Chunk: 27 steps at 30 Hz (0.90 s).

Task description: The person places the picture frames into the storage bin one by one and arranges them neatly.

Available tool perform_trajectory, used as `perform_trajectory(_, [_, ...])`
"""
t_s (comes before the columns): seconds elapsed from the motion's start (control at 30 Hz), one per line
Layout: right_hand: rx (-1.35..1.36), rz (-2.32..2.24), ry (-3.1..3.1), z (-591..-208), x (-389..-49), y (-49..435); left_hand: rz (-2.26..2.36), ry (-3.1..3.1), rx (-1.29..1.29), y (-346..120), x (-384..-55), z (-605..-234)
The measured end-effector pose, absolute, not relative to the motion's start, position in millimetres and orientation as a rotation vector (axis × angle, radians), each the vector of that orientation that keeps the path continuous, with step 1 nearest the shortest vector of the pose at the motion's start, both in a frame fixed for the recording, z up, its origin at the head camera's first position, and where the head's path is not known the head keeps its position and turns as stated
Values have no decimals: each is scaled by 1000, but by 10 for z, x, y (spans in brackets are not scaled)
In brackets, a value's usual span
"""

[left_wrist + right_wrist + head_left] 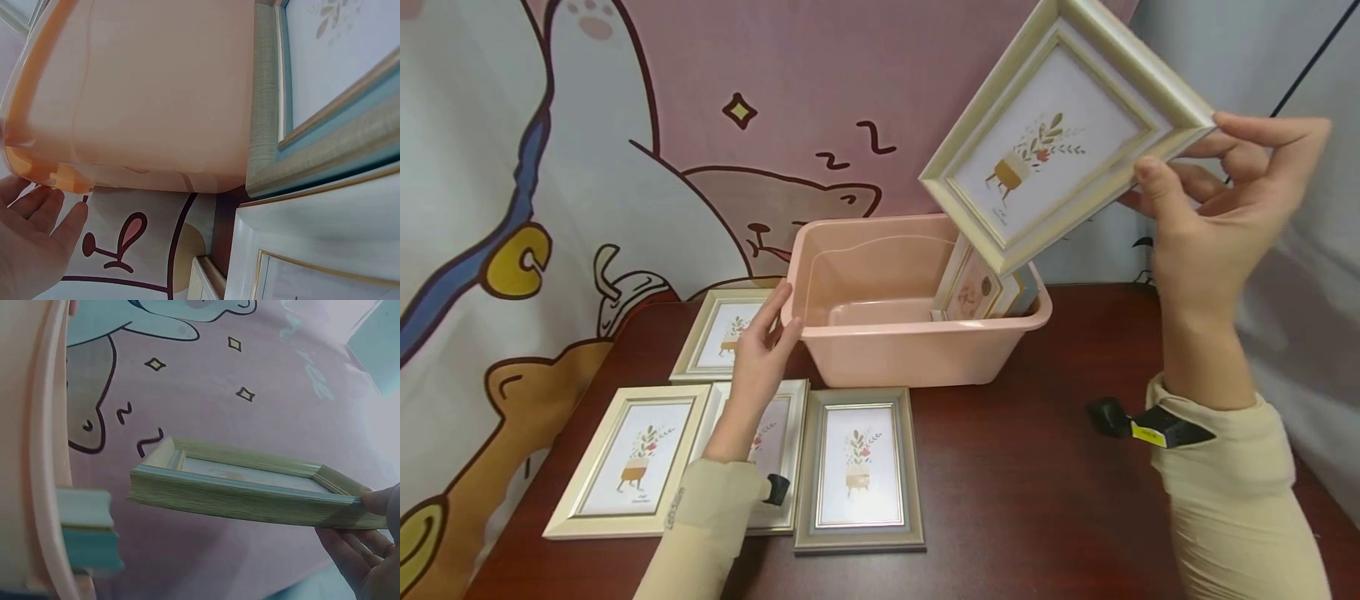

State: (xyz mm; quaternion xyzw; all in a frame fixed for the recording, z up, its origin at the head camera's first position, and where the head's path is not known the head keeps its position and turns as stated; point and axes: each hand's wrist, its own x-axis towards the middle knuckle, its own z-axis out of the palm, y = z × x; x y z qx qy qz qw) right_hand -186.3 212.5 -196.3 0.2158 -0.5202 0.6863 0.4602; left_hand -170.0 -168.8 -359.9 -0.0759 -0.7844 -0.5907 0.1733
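Note:
My right hand (1232, 183) pinches a corner of a pale gold picture frame (1075, 137), thumb on its front and fingers behind. The frame is tilted in the air above the right end of a pink plastic basin (917, 354); its picture shows a plant in a footed pot. At the basin's left front corner, my left hand (760, 358) holds the rim, and in the left wrist view its fingers (47, 209) sit at the rim's edge. Inside the basin's right end, more picture frames (973, 287) stand on edge, partly hidden by the raised one.
On the dark red table (1022, 475), several framed pictures lie face up: a cream frame (587, 467), a silver-white frame (797, 417) partly under my left arm, a grey-green frame (913, 483), and another (688, 354) left of the basin. A cartoon-printed cloth (760, 50) hangs behind.

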Motion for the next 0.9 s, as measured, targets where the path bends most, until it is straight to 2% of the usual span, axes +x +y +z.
perform_trajectory(0.33, [526, 1773, -1265, -2120, -1907, 1833, -1667, -2230, -208, -1683, -1707, -3598])
perform_trajectory(0.9, [534, 1607, -1568, -2557, -2044, 1687, -1673, -2231, -195, -1684, -1711, -3604])
